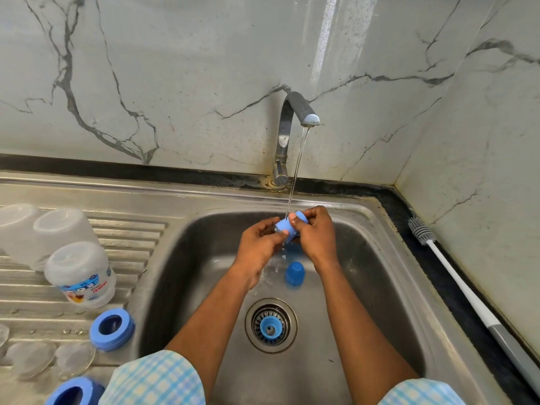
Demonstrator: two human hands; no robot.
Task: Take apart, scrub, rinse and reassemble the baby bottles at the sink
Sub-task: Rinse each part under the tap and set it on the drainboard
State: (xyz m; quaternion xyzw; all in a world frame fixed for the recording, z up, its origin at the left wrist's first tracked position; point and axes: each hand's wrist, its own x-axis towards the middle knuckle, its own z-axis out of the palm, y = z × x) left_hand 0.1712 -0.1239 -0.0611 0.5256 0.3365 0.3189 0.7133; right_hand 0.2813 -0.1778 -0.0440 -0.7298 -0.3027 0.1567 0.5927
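Both hands are over the sink basin under the running tap. My left hand and my right hand together grip a blue bottle cap, and the water stream falls onto it. A second blue cap lies on the basin floor below the hands. On the drainboard at the left stand three upturned clear bottles, the nearest one printed. Two blue collar rings and clear nipples lie in front of them.
A blue strainer plug sits in the drain. A white-handled bottle brush lies along the dark counter strip on the right, against the marble wall. The ribbed drainboard fills the left side.
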